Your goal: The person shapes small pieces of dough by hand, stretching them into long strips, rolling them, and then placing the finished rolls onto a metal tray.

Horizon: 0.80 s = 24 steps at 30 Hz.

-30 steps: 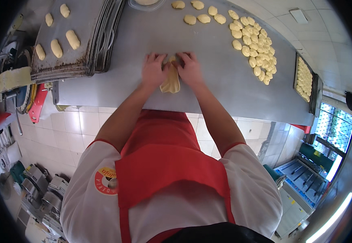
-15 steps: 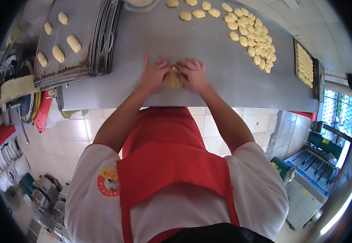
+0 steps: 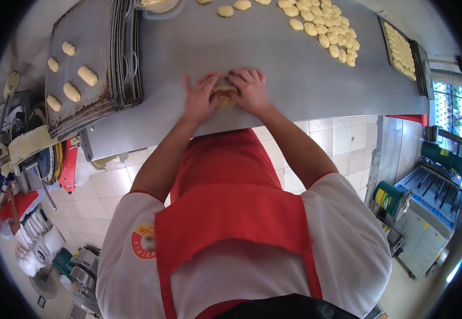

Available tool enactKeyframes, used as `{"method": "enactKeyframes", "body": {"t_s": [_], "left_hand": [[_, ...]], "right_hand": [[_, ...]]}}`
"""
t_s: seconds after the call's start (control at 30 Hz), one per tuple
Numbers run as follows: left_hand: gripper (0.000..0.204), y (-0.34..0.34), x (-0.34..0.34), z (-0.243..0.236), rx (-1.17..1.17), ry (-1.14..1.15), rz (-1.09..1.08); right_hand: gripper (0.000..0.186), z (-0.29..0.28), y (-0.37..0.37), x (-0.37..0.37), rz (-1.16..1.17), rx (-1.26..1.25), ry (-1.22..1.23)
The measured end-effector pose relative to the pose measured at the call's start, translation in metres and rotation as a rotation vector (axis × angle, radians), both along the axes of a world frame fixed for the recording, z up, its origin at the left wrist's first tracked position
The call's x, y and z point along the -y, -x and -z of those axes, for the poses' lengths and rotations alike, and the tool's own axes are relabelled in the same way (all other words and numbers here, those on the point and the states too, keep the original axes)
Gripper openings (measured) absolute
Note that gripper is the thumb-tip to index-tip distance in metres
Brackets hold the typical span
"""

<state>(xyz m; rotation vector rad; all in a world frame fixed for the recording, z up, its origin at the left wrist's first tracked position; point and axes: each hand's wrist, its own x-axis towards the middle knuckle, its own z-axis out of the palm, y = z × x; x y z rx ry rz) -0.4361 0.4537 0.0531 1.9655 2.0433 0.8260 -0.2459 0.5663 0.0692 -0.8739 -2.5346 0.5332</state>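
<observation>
On the metal worktable [image 3: 178, 58], near its front edge, a small flattened piece of dough [image 3: 225, 102] lies between my hands. My left hand [image 3: 200, 100] grips its left side by thumb and forefinger, the little finger lifted away. At the right side my right hand [image 3: 250, 93] holds it likewise, with the other fingers reaching over the table beyond. A reddish-brown strip shows across the middle of the dough, between the thumbs; whether it is filling or thumb tips I cannot tell. The far edge of the dough appears raised.
Several shaped dough rolls [image 3: 87, 76] sit on a stack of dark baking trays [image 3: 108, 87] at left. Many dough pieces [image 3: 326, 26] cluster at the far right. Beyond them stands a filled tray [image 3: 399, 50]. A clear plastic tub [image 3: 162, 9] is at the far edge.
The view has shifted, so the table sits higher and tilts. My blurred hands have steadied around the dough, which now looks shorter, its far edge raised.
</observation>
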Motion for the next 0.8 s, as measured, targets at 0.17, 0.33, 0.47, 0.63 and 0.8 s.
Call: {"method": "enactKeyframes", "body": {"t_s": [0.17, 0.33, 0.47, 0.63, 0.8], "left_hand": [[0.061, 0.007, 0.014, -0.005, -0.003, 0.159, 0.138], [0.062, 0.001, 0.01, -0.001, -0.039, 0.003, -0.008], [0.065, 0.001, 0.014, -0.011, -0.049, 0.199, 0.101], [0.062, -0.001, 0.008, -0.002, -0.04, 0.038, -0.026], [0.056, 0.004, 0.016, -0.014, -0.229, 0.232, 0.13]], "right_hand": [[0.035, -0.001, -0.024, 0.003, -0.128, 0.073, 0.056], [0.04, 0.004, -0.016, -0.001, -0.088, 0.055, -0.012], [0.043, -0.013, -0.03, 0.0, -0.158, 0.198, 0.119], [0.045, 0.0, -0.018, -0.001, -0.075, 0.135, 0.017], [0.047, -0.016, -0.033, 0.01, -0.163, 0.251, 0.207]]}}
